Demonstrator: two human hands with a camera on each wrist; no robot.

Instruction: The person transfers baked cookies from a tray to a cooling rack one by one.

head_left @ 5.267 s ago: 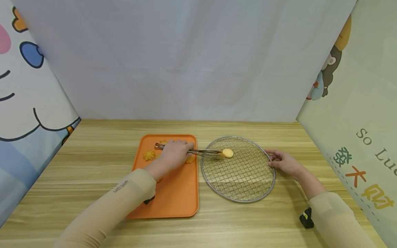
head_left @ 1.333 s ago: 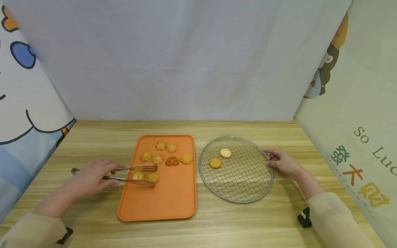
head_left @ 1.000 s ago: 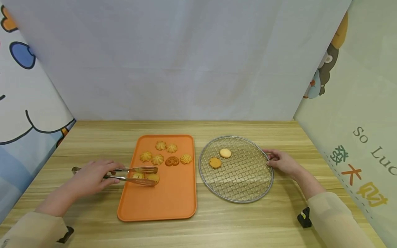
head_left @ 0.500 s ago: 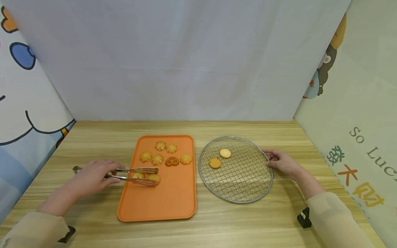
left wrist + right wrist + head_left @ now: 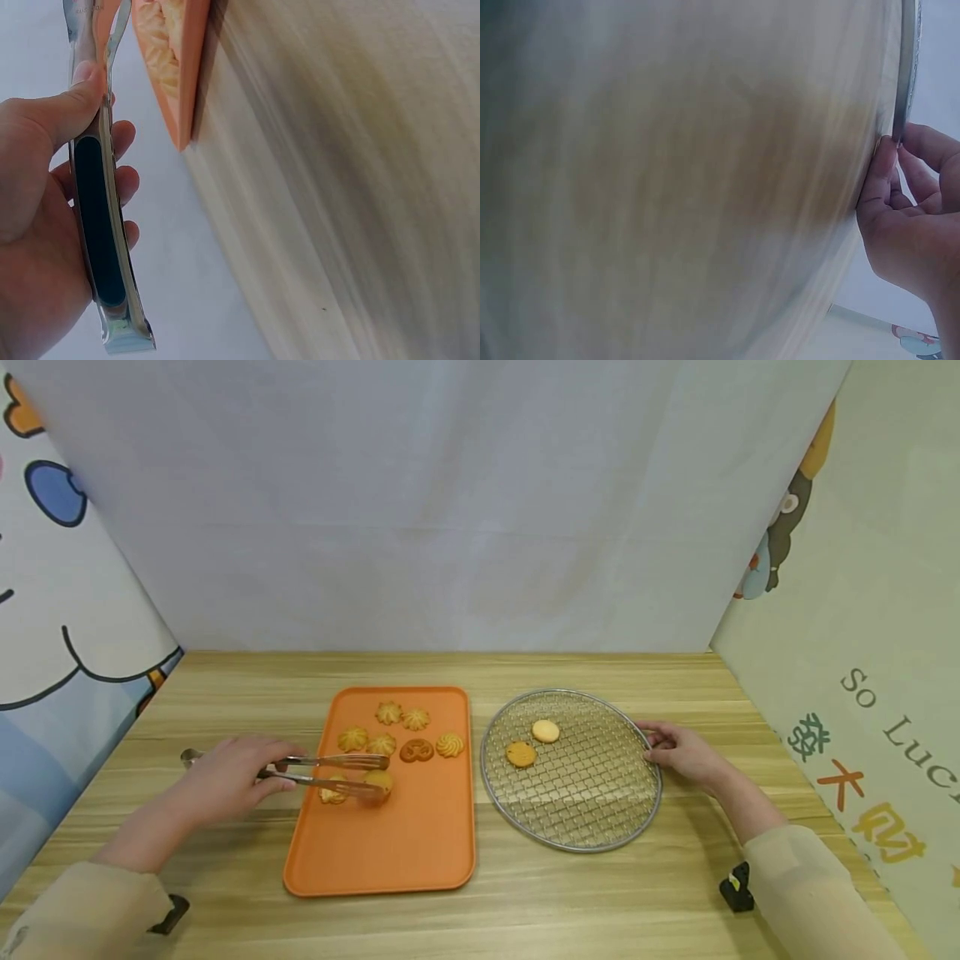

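My left hand grips metal tongs over the orange tray; in the left wrist view the thumb and fingers wrap the tongs' handle. The tong tips clamp a round cookie, with another cookie just beside it. Several piped cookies and a pretzel-shaped one lie further back on the tray. The round wire rack holds a pale cookie and a browner cookie. My right hand pinches the rack's right rim.
The wooden table is walled by white cloth behind and printed panels at both sides. A small black clip lies by my right sleeve, another dark object by my left sleeve.
The tongs have shut on a round cookie and shifted it slightly right and up. Two cookies now lie on the rack where one was held before. The right hand stayed on the rim.
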